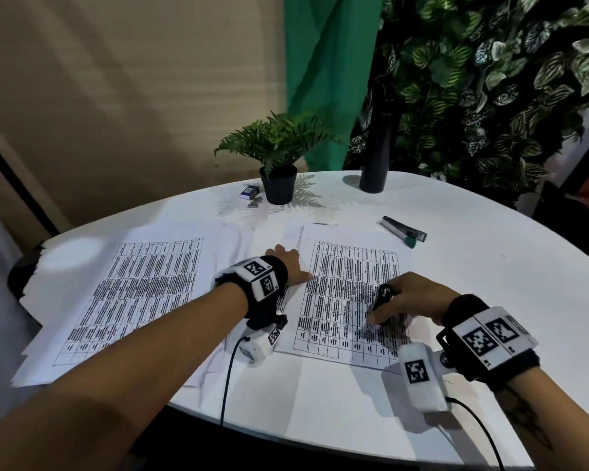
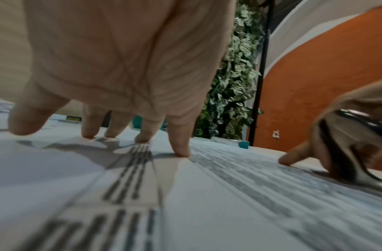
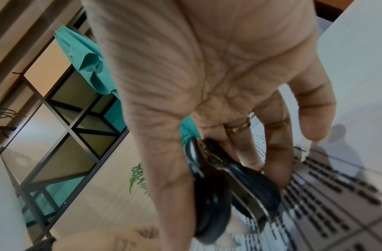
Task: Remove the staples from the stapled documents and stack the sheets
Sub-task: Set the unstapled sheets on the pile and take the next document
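Two printed table documents lie on the white table point(image 1: 490, 300): one at the left point(image 1: 143, 294) and one in the middle point(image 1: 347, 294). My left hand point(image 1: 288, 263) presses the middle document's left edge with spread, straight fingertips point(image 2: 181, 149). My right hand point(image 1: 412, 297) grips a black staple remover point(image 1: 385, 294) and rests its fingertips on the lower right part of that same document. In the right wrist view the staple remover point(image 3: 228, 186) sits between thumb and fingers just above the printed sheet point(image 3: 335, 195). I cannot make out any staple.
A black-and-green stapler point(image 1: 403, 231) lies beyond the middle document. At the far edge stand a small potted fern point(image 1: 279, 188) and a black bottle point(image 1: 374, 164), with a staple box point(image 1: 249, 192) and loose staple strips point(image 1: 255, 201) beside the pot.
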The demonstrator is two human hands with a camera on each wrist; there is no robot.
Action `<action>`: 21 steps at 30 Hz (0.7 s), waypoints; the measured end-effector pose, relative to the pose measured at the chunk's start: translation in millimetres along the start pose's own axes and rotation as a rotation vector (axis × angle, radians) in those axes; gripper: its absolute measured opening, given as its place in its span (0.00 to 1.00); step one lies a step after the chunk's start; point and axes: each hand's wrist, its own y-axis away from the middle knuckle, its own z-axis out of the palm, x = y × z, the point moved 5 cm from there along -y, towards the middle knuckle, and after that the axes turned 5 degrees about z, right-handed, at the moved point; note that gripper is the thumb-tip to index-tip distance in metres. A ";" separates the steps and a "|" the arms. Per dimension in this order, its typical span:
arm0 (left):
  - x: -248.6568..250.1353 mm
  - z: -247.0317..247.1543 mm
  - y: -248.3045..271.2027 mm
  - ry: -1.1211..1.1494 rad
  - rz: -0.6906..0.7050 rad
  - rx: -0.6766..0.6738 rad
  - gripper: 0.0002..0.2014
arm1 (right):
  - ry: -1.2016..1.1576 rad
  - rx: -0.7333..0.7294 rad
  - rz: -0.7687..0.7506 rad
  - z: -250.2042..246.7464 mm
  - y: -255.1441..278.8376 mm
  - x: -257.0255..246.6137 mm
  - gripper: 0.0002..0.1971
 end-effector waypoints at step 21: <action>8.9 -31.2 2.9 0.923 -0.030 0.169 0.22 | 0.033 0.013 -0.015 -0.8 -0.4 -0.7 0.18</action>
